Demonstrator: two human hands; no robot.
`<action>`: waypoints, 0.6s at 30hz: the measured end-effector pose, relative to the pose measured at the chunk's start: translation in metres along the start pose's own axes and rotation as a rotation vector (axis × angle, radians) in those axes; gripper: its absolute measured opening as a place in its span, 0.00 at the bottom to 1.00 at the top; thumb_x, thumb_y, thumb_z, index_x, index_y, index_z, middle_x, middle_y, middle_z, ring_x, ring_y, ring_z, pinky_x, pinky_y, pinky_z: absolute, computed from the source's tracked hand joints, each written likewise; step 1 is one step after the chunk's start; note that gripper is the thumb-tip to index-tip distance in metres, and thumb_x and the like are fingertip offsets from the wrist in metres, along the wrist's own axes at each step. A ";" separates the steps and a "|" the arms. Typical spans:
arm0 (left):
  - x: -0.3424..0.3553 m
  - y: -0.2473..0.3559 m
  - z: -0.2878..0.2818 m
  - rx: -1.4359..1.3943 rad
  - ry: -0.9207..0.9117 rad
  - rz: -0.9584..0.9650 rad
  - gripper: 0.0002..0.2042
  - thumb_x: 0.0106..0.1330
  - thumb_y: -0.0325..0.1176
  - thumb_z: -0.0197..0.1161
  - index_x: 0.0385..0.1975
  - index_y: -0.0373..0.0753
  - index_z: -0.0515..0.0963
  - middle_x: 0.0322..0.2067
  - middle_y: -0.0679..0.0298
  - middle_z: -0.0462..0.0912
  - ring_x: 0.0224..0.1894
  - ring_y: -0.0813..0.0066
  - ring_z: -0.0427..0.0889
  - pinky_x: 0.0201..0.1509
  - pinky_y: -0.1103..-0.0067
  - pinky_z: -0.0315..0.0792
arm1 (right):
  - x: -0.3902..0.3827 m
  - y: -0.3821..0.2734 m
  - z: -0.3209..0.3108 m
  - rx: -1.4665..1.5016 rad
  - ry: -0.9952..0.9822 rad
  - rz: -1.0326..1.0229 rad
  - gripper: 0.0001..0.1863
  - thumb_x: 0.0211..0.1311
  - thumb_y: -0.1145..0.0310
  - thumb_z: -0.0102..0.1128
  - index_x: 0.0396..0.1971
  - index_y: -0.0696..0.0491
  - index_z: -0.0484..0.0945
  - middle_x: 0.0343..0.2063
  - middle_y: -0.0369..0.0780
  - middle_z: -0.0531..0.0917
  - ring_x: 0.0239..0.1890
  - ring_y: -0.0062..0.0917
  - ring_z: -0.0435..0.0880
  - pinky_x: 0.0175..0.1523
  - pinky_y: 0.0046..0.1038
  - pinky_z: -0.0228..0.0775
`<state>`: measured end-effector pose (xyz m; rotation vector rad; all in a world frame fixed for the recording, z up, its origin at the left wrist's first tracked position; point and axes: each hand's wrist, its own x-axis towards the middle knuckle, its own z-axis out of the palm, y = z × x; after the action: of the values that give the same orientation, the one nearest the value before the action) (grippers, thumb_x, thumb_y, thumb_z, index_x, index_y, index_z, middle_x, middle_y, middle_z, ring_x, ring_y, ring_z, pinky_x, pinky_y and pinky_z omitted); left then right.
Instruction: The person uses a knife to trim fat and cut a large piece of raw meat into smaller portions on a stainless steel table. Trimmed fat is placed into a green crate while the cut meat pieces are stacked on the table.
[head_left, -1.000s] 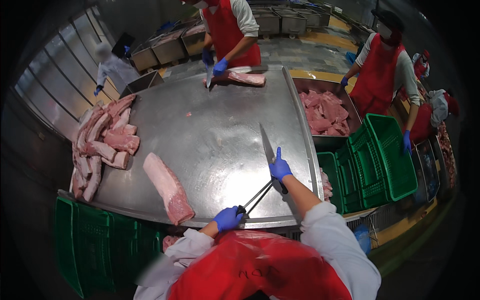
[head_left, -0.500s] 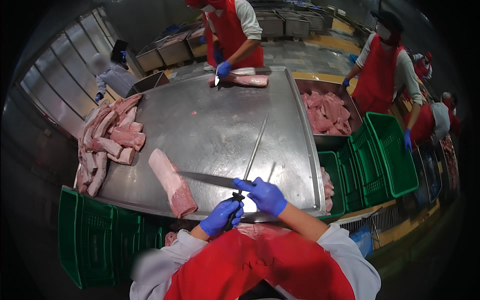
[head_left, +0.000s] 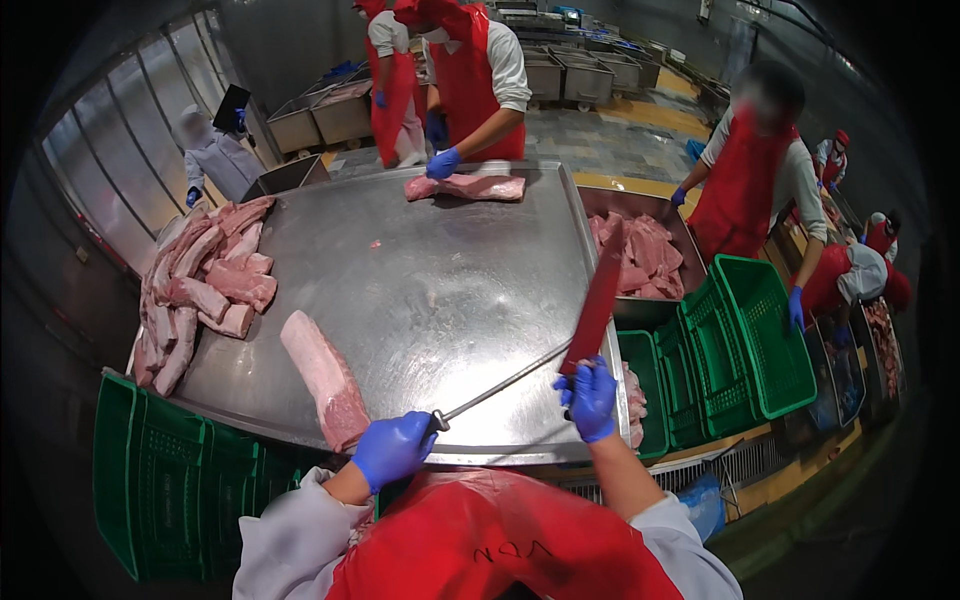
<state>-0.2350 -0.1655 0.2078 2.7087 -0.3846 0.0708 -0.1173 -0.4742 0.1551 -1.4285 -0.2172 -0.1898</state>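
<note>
My left hand, in a blue glove, is wrapped round the black handle of a sharpening steel. Its rod slants up to the right over the metal table. Gripped in my right hand, also blue-gloved, is a long knife with its blade pointing up and away and a red sheen along it. The rod's far end lies close to the blade near the knife's handle; whether they touch, I cannot tell. A long pale-pink slab of meat rests on the table just beyond my left hand.
Slabs of meat are heaped on the left of the steel table. Green crates stand right, more green crates lower left. A bin of meat pieces adjoins the table. Across it, a co-worker touches another meat slab.
The knife has swung from lying across the steel to pointing up and away at the right. My hands have moved apart, and the steel now slants further right.
</note>
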 end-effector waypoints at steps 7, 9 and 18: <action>-0.019 -0.003 -0.005 -0.092 0.080 -0.005 0.09 0.63 0.35 0.64 0.40 0.42 0.77 0.29 0.53 0.82 0.29 0.49 0.83 0.31 0.62 0.76 | -0.035 0.044 -0.017 -0.613 -0.241 -0.249 0.08 0.73 0.71 0.50 0.32 0.57 0.72 0.16 0.42 0.78 0.17 0.34 0.81 0.23 0.33 0.69; -0.027 -0.014 -0.019 -0.097 0.170 -0.085 0.09 0.63 0.34 0.64 0.42 0.43 0.78 0.30 0.53 0.82 0.30 0.50 0.83 0.32 0.62 0.77 | -0.075 0.090 -0.079 -0.954 -0.429 -0.377 0.07 0.72 0.71 0.51 0.34 0.58 0.74 0.19 0.43 0.79 0.19 0.35 0.82 0.23 0.35 0.69; 0.026 -0.009 0.007 -0.270 -0.305 0.141 0.12 0.66 0.39 0.61 0.44 0.40 0.75 0.30 0.48 0.80 0.32 0.44 0.81 0.34 0.61 0.75 | -0.001 0.026 -0.014 0.330 -0.455 0.696 0.13 0.76 0.55 0.50 0.38 0.49 0.70 0.18 0.36 0.75 0.16 0.20 0.74 0.20 0.22 0.65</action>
<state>-0.2074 -0.1664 0.2009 2.4227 -0.6255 -0.3341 -0.1111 -0.4847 0.1283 -1.1259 -0.1036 0.7171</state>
